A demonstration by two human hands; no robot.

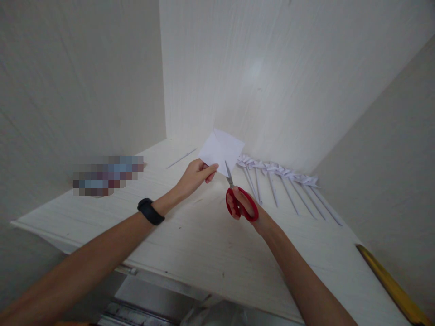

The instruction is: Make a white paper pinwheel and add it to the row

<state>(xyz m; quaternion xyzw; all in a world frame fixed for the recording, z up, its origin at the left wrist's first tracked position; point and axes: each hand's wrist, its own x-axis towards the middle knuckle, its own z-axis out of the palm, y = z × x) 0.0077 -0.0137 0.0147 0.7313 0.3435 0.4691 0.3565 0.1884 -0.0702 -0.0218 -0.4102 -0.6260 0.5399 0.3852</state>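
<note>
Above desk (pixel 190 253) — scissors (pixel 238 199) (red), paper (pixel 222 151)

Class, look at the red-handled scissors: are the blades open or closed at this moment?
Nearly closed. The scissors in the right hand show their blades as one narrow point just below the white paper's edge, held by the left hand.

I've got a white paper sheet (pixel 222 151) pinched at its near-left corner, tilted up above the desk; red-handled scissors (pixel 239 199) just right, blades at its near edge.
</note>
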